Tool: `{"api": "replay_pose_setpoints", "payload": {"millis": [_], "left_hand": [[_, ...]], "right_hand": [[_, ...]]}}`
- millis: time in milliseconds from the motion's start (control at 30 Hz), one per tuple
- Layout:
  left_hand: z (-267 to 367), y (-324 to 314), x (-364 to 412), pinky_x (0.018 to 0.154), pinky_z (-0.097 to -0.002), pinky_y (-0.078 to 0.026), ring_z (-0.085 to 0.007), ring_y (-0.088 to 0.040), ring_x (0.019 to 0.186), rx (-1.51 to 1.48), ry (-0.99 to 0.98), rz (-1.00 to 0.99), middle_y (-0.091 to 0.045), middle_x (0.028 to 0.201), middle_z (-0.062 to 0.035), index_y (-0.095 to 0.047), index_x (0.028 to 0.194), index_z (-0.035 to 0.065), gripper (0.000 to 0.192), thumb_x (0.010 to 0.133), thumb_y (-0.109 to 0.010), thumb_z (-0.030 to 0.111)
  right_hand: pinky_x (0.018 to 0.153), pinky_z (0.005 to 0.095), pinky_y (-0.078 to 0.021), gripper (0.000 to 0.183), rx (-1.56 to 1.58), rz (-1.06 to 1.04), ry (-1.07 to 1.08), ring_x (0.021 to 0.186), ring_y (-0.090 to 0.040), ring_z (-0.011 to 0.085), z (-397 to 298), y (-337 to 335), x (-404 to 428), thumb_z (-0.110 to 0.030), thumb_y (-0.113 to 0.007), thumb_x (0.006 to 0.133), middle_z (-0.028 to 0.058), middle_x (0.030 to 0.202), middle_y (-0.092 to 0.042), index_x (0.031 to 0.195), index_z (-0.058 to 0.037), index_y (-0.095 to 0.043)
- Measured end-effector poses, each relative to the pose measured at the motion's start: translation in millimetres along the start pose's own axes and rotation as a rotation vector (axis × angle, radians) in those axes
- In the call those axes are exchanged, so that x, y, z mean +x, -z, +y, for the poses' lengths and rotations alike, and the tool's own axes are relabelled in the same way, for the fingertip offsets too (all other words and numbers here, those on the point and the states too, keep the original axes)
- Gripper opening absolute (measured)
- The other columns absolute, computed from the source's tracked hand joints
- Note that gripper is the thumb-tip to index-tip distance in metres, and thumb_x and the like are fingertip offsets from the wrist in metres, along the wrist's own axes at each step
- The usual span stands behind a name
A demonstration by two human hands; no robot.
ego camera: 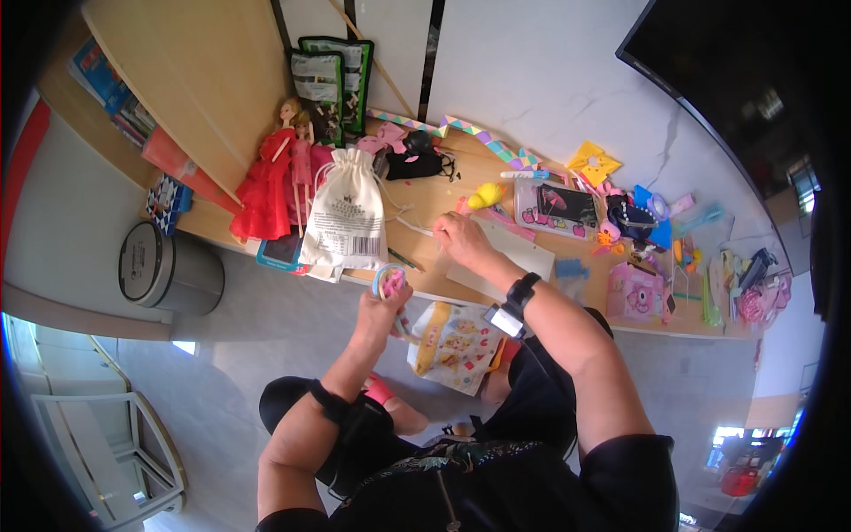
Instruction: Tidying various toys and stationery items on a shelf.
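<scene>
My left hand (382, 312) is closed around a light-blue ring-shaped item with pink pieces (392, 282), just off the desk's front edge. Over the desk, my right hand (459, 238) has its fingers bent together at a thin white cord; whether it grips the cord is unclear. A white cloth drawstring bag (347, 213) with printing stands between the hands and two dolls, one in a red dress (266, 193). A green pencil (404, 260) lies beside the bag. White paper (525, 256) lies under my right forearm, and a yellow toy duck (486, 195) is just beyond my right hand.
A pink pencil case (565, 229), a yellow paper star (594, 163) and many small toys cover the desk's right part. A printed bag (455, 346) stands below the desk edge between my legs. A grey bin (173, 269) is at left; a black screen (731, 86) is at upper right.
</scene>
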State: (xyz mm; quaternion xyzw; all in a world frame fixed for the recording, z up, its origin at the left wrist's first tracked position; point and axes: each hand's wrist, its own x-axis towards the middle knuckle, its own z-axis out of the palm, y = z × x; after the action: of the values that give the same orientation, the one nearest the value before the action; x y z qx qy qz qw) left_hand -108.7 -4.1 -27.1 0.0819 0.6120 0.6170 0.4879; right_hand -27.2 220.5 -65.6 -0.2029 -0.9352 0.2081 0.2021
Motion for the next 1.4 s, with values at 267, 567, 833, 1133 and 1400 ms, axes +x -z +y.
{"api": "replay_pose_setpoints", "payload": {"millis": [267, 567, 833, 1133, 1400], "left_hand": [[4, -3, 0, 0.044, -0.0284, -0.043, -0.0128, -0.049, 0.048, -0.005, 0.012, -0.029, -0.050, 0.062, -0.0006, -0.060, 0.087, 0.0051, 0.015, 0.082, -0.070, 0.015], [4, -4, 1, 0.045, -0.0287, -0.044, -0.0126, -0.049, 0.049, -0.041, 0.000, -0.015, -0.050, 0.062, -0.0010, -0.060, 0.087, 0.0051, 0.015, 0.081, -0.070, 0.014], [-1, -2, 3, 0.044, -0.0286, -0.045, -0.0131, -0.050, 0.048, -0.006, -0.014, -0.015, -0.051, 0.062, -0.0012, -0.060, 0.086, 0.0048, 0.016, 0.081, -0.071, 0.015], [0, 2, 2, 0.044, -0.0287, -0.044, -0.0138, -0.051, 0.048, -0.003, -0.007, 0.013, -0.051, 0.062, -0.0014, -0.060, 0.085, 0.0046, 0.015, 0.081, -0.070, 0.015], [5, 0, 2, 0.046, -0.0287, -0.045, -0.0131, -0.049, 0.050, -0.017, 0.016, 0.006, -0.050, 0.063, -0.0012, -0.060, 0.086, 0.0050, 0.014, 0.081, -0.070, 0.014]], "right_hand": [[0.066, 0.0405, -0.0488, 0.012, 0.231, 0.025, -0.095, 0.072, -0.063, 0.0324, -15, 12, 9, -0.009, -0.063, 0.078, 0.0165, 0.077, -0.065, 0.087, -0.0022, -0.060], [0.078, 0.0426, -0.0476, 0.016, -0.046, -0.013, -0.052, 0.083, -0.062, 0.0332, -9, -21, 12, -0.011, -0.062, 0.077, 0.0163, 0.088, -0.064, 0.091, -0.0042, -0.060], [0.088, 0.0642, -0.0289, 0.012, -0.415, -0.130, -0.072, 0.080, -0.065, 0.0281, -18, -32, 20, -0.020, -0.060, 0.080, 0.0092, 0.082, -0.067, 0.085, -0.0092, -0.064], [0.087, 0.0659, -0.0295, 0.014, -0.425, -0.203, -0.102, 0.072, -0.065, 0.0294, -25, -21, 27, -0.021, -0.059, 0.076, 0.0103, 0.075, -0.067, 0.081, -0.0095, -0.064], [0.091, 0.0604, -0.0327, 0.011, -0.334, -0.129, -0.147, 0.076, -0.065, 0.0278, -13, -21, 25, -0.021, -0.061, 0.076, 0.0079, 0.077, -0.067, 0.079, -0.0114, -0.065]]}}
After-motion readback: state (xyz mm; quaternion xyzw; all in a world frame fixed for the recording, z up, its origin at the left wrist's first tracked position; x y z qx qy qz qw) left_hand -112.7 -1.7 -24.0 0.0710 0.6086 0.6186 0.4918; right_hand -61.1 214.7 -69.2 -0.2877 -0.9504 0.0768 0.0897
